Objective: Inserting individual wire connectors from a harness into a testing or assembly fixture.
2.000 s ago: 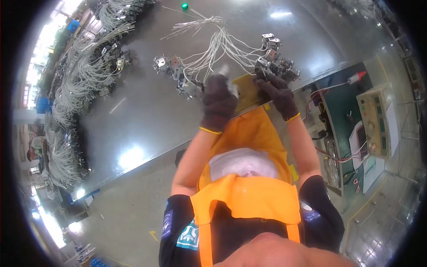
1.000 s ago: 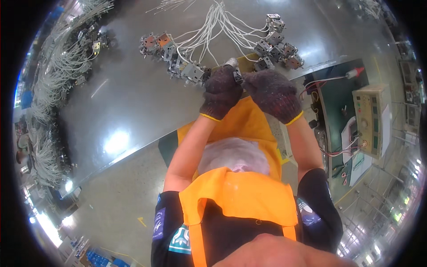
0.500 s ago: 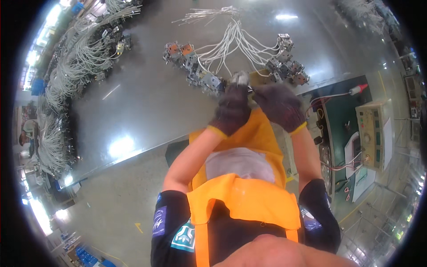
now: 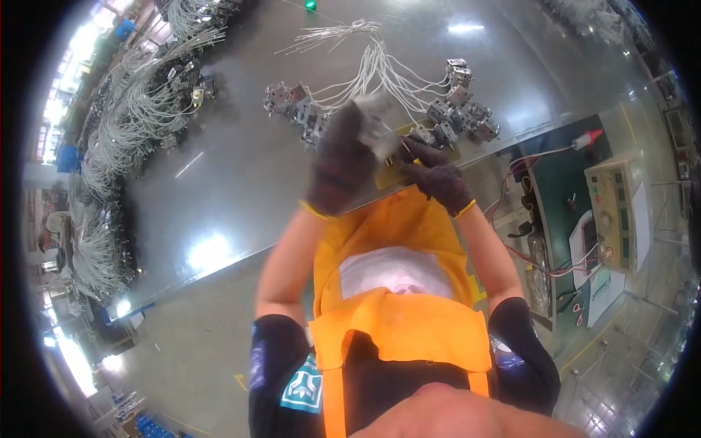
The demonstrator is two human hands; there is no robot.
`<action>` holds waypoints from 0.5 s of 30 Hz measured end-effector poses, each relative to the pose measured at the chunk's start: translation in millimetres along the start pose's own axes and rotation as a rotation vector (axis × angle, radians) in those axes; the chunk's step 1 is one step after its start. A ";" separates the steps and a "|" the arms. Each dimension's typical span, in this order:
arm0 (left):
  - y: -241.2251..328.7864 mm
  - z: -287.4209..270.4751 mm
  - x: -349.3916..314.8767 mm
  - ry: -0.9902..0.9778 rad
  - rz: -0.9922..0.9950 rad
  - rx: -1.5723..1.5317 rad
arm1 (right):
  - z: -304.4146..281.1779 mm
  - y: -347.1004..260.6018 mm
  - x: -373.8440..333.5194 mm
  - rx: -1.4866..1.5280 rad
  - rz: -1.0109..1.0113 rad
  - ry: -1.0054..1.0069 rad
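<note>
My left hand (image 4: 340, 162), in a dark glove with a yellow cuff, is over the near part of the metal table. Smeared by motion, a grey metal part (image 4: 375, 123) shows at its closed fingertips. My right hand (image 4: 442, 182), gloved alike, is closed around a slim tool (image 4: 416, 159) with a yellow section, its kind unclear. Beneath the hands lies a brownish-yellow plate (image 4: 389, 174) at the table's front edge. White wires (image 4: 374, 66) fan out to a left group of metal components (image 4: 296, 109) and a right group of metal components (image 4: 467, 109).
Piled wire bundles (image 4: 128, 139) with metal components line the left side. On the right, a green-topped side bench (image 4: 558, 179) carries a beige instrument box (image 4: 612, 215), a red-tipped probe (image 4: 586, 140), cables and red-handled scissors (image 4: 578, 314). A green light spot (image 4: 310, 5) shows at the far edge.
My left hand has moved left and away from my right hand, carrying the blurred metal part. My right hand has dropped slightly nearer, uncovering more of the yellowish plate.
</note>
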State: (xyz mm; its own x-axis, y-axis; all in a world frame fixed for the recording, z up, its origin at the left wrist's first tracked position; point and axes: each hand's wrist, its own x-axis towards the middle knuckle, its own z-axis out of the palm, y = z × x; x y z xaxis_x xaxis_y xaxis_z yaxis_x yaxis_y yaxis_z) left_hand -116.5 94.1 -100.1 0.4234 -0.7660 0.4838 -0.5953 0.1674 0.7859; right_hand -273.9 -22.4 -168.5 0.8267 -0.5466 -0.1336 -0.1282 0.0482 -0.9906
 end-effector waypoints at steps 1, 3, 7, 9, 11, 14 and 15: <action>0.4 22.0 -14.1 0.060 -0.053 -0.016 | 1.9 -3.6 -1.2 -0.025 -0.018 -0.054; -46.5 52.0 -53.0 -0.033 0.097 0.295 | -4.4 -9.1 0.4 -0.004 0.072 -0.043; -66.1 33.8 -68.2 -0.181 0.195 0.105 | -20.4 11.5 26.1 -0.289 -0.222 0.046; -65.8 25.7 -72.3 -0.129 0.098 0.103 | -26.9 15.8 38.7 -0.276 -0.311 0.051; -52.2 17.4 -71.2 -0.150 -0.318 0.009 | -28.5 -12.9 37.8 -0.052 0.119 0.049; -76.6 22.9 -75.4 -0.077 -0.523 -0.437 | -35.0 -12.6 36.0 -0.144 0.057 0.032; -73.6 30.7 -70.7 -0.077 -0.526 -0.446 | -36.2 -16.9 29.2 -0.192 -0.050 0.066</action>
State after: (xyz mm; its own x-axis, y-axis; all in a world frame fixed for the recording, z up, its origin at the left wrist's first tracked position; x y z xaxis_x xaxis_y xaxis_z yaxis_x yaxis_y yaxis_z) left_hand -123.5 116.9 -204.0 0.5192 -0.8544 -0.0204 0.0203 -0.0115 0.9997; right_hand -267.4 -69.5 -154.6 0.7980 -0.5978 -0.0760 -0.1953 -0.1374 -0.9711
